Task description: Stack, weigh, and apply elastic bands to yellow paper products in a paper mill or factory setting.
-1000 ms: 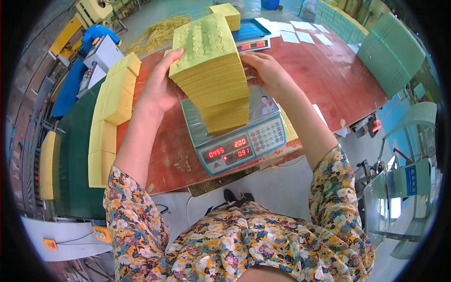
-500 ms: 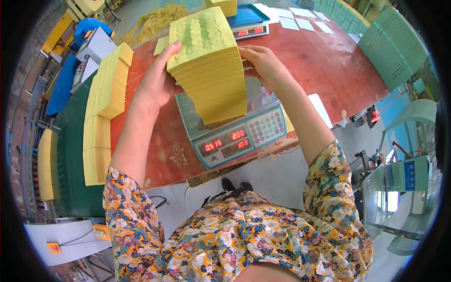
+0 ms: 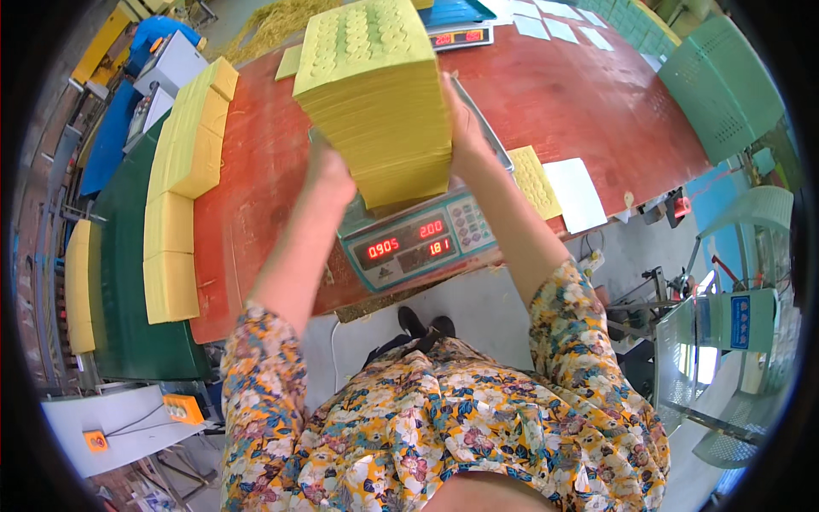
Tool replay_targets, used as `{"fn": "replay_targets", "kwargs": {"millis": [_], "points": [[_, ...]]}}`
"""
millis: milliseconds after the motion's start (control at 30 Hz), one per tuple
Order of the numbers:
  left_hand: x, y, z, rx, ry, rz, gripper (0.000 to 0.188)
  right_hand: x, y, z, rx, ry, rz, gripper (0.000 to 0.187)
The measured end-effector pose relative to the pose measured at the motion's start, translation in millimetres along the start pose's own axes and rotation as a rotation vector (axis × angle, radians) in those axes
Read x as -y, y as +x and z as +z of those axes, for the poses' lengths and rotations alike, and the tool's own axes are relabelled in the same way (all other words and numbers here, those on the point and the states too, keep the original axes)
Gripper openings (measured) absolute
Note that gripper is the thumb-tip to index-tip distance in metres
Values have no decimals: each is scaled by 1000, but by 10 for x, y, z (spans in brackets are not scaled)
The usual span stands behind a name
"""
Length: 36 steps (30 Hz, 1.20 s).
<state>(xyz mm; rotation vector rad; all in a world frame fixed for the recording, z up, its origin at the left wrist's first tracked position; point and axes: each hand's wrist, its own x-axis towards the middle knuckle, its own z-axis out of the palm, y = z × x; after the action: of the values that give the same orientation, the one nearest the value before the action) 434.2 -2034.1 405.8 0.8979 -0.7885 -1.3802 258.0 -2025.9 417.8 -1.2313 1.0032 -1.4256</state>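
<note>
A tall stack of yellow paper sheets (image 3: pixel 375 111), its top sheet punched with rows of curved cuts, stands on the digital scale (image 3: pixel 409 247) at the table's near edge. Low on its left side is my left hand (image 3: pixel 330 177), slightly blurred, its fingers hidden behind the stack. Against the right side lies my right hand (image 3: pixel 463 128), the fingers mostly out of sight behind the paper. Between them, the two hands grip the stack. Red digits glow on the scale's front panel, beside its keypad.
Yellow paper blocks (image 3: pixel 171 230) line the red table's (image 3: pixel 589 102) left side. A yellow sheet (image 3: pixel 536 182) and a white sheet (image 3: pixel 575 194) lie right of the scale. Farther back are a second scale (image 3: pixel 461 38) and several white sheets. Green metal chairs (image 3: pixel 725 85) stand at the right.
My left hand has slid down from the stack's upper corner to its lower side. My right hand has shifted along the right side. The scale's displayed digits have risen.
</note>
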Motion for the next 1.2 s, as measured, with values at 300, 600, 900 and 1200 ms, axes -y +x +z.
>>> {"fn": "replay_targets", "kwargs": {"millis": [300, 600, 900, 1200], "points": [[-89, 248, 139, 18, -112, -44, 50, -180, 478, -45, 120, 257, 269, 64], [-39, -1305, -436, -157, -28, 85, 69, -279, -1158, -525, -76, 322, 39, 60], [212, -2071, -699, -353, -37, 8, 56, -426, -2154, -845, -235, 420, 408, 49], [360, -2186, -675, -355, -71, -49, 54, -451, -2303, -942, -160, 438, 414, 43]]}}
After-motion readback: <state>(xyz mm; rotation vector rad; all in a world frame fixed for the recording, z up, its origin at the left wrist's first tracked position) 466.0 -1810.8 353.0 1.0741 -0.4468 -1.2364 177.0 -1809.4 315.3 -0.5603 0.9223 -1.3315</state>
